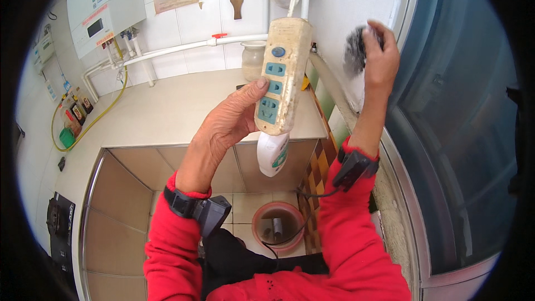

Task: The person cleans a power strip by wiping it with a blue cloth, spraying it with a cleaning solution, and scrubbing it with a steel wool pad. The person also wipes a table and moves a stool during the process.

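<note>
Above the right end of the tabletop (167, 114), the left hand (231, 120) holds up a grimy cream power strip (281, 75), long axis near upright; the thumb presses on its socket face beside the blue outlets and the fingers wrap behind, so the grip is closed on the strip. A blue round button sits near the strip's top end, with its pale cord running upward from there. Right hand (380, 58) is raised higher, near the white wall, closed around a dark scrubbing pad (354, 50); the pad looks blurred, and it sits apart from the strip, to its right. Both forearms wear red sleeves with a black strapped device at each wrist. A white plastic bottle (272, 153) shows just below the strip's lower end, against the front edge of the tabletop; whether it touches the strip I cannot tell. At the far edge of the tabletop a glass jar (252, 60) stands by the tiled wall, just left of the strip. White pipes run along the back wall, and a white wall-mounted water heater (103, 5) hangs above the tabletop's far left corner, a yellow hose looping down from it. Small bottles cluster at the left edge. Below, on the floor, a reddish round basin (277, 226) sits between the arms.
</note>
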### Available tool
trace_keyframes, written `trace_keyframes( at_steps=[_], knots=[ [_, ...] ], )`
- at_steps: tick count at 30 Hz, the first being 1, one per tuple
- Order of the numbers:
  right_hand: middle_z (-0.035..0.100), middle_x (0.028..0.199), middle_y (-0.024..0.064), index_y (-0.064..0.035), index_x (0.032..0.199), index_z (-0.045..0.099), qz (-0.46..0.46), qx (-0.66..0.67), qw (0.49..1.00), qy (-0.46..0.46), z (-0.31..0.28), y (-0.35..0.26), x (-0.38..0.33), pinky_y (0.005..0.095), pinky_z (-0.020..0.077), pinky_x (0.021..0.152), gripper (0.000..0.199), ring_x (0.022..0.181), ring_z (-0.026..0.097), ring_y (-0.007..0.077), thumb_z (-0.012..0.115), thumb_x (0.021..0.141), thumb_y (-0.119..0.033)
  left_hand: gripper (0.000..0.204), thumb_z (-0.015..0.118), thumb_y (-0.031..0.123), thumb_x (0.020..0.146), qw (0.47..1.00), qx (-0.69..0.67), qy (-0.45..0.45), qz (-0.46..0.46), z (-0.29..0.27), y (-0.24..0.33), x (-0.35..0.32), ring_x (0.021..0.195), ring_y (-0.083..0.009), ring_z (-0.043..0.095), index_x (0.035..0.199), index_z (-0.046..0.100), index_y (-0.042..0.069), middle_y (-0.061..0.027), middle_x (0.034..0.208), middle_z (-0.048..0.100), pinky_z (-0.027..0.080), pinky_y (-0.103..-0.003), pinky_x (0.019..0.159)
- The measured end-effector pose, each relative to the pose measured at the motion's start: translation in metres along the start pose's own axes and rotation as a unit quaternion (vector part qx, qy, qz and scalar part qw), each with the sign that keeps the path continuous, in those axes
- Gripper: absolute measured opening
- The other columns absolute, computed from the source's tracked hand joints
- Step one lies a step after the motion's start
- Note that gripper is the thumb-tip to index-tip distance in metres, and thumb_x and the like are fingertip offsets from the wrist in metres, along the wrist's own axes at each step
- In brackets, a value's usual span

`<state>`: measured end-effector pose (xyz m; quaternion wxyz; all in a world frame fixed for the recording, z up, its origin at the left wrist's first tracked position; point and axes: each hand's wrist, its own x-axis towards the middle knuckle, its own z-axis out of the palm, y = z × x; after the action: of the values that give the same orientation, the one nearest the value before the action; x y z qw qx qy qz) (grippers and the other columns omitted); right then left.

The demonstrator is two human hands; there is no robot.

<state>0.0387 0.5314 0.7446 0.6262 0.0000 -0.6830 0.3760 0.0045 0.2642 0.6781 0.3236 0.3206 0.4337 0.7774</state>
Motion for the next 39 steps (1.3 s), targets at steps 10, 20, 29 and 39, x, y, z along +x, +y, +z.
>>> trace_keyframes(
  at_steps=[10,20,29,39],
  knots=[
    [0.059,0.102,0.0145,-0.0023,0.102,0.065,-0.033,-0.47,0.871,-0.141,-0.039,0.052,-0.124,0.0442,0.0414,0.091,0.021,0.107,0.052,0.0349,0.055,0.084,-0.007,0.058,0.057,0.048,0.095,0.998,0.013,0.06,0.01,-0.005,0.006,-0.006,0.116,-0.0236,0.058,0.138,0.049,0.01,-0.0082,0.129,0.059,0.047,-0.049,0.097],
    [0.055,0.126,0.0218,0.0025,0.12,0.056,-0.05,-0.391,0.907,-0.148,-0.049,0.046,-0.142,0.0465,0.0351,0.106,0.041,0.121,0.046,0.0396,0.053,0.079,0.005,0.057,0.057,0.044,0.096,0.998,0.002,0.068,0.007,-0.008,0.01,-0.01,0.112,-0.024,0.062,0.138,0.047,0.007,-0.0109,0.127,0.061,0.053,-0.044,0.092],
    [0.055,0.123,0.0219,0.0015,0.121,0.056,-0.07,-0.275,0.948,-0.147,-0.031,0.047,-0.156,0.0439,0.0398,0.102,0.043,0.116,0.049,0.04,0.048,0.079,0.008,0.058,0.05,0.046,0.099,0.996,0.028,0.081,0.003,-0.007,0.015,-0.016,0.114,-0.0259,0.06,0.142,0.042,0.008,-0.0108,0.133,0.057,0.051,-0.047,0.095],
    [0.052,0.127,0.0201,-0.004,0.122,0.052,0.059,-0.201,0.939,-0.273,0.108,0.204,-0.244,0.0435,0.0402,0.103,0.036,0.12,0.047,0.0389,0.057,0.086,-0.005,0.061,0.048,0.05,0.098,0.991,0.039,0.13,0.005,-0.014,0.022,-0.023,0.1,-0.0329,0.065,0.137,0.044,0.002,-0.0218,0.114,0.063,0.054,-0.045,0.085]
  ],
)
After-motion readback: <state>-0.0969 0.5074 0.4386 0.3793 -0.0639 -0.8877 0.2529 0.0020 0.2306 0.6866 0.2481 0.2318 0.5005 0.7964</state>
